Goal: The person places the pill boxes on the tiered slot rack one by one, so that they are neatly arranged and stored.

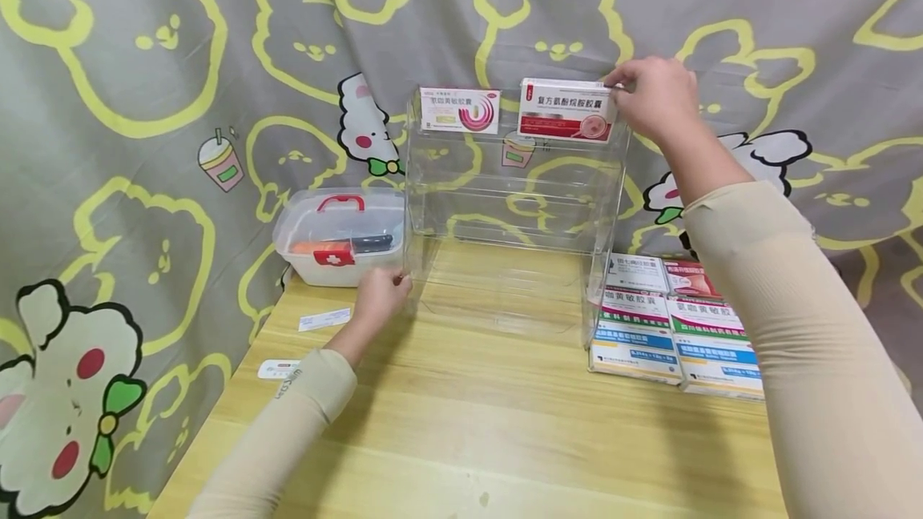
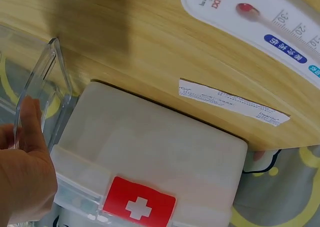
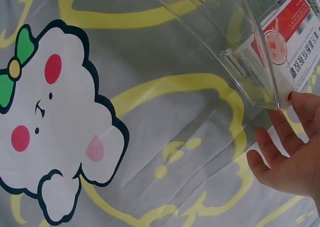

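Observation:
A clear stepped display rack (image 1: 505, 319) stands on the wooden table. Its left side panel is gripped near the front bottom by my left hand (image 1: 380, 295), fingers (image 2: 31, 122) bent at the clear plastic. On the top tier, at the right end, sits a white and red medicine box (image 1: 566, 109). My right hand (image 1: 656, 94) pinches that box's right end, thumb (image 3: 304, 104) at its corner and beside the rack's upper edge. To its left on the same tier stands a white and pink medicine box (image 1: 459, 110), with a gap between the two.
Left of the rack is a lidded first-aid box (image 1: 317, 267) with a red handle. A paper strip (image 1: 324, 319) and a white thermometer (image 1: 277, 369) lie before it. Several medicine boxes (image 1: 638, 355) lie at the rack's right. A patterned curtain (image 1: 166, 263) hangs behind.

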`<state>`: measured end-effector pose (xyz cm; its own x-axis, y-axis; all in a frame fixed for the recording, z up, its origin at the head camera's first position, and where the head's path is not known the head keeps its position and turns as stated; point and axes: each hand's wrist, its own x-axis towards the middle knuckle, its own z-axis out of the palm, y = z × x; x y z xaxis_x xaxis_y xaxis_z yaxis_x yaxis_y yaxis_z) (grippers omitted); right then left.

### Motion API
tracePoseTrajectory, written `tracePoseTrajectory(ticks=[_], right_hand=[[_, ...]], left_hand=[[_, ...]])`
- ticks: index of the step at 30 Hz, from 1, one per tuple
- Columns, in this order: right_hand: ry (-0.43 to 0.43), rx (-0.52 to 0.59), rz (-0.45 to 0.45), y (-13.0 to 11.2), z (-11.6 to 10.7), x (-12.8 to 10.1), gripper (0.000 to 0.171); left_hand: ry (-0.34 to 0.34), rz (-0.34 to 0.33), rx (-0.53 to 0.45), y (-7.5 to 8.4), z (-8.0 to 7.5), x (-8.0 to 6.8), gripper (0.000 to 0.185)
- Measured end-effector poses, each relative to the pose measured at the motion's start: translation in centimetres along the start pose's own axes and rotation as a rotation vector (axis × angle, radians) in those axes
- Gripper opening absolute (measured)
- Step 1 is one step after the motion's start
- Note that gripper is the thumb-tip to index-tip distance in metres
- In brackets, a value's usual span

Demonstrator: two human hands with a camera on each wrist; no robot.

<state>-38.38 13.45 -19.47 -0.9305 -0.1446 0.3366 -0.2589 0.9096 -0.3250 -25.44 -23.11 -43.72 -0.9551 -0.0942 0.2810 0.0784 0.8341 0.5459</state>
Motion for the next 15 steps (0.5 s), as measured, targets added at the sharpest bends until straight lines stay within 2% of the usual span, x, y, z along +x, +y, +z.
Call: tracePoseTrajectory(ticks=[15], right_hand=[[-0.099,-0.112,-0.060,-0.06,-0.14,-0.71,0.049]], left_hand=[[-0.050,-0.015,0.001,0.28,-0.58,-0.06,0.027]])
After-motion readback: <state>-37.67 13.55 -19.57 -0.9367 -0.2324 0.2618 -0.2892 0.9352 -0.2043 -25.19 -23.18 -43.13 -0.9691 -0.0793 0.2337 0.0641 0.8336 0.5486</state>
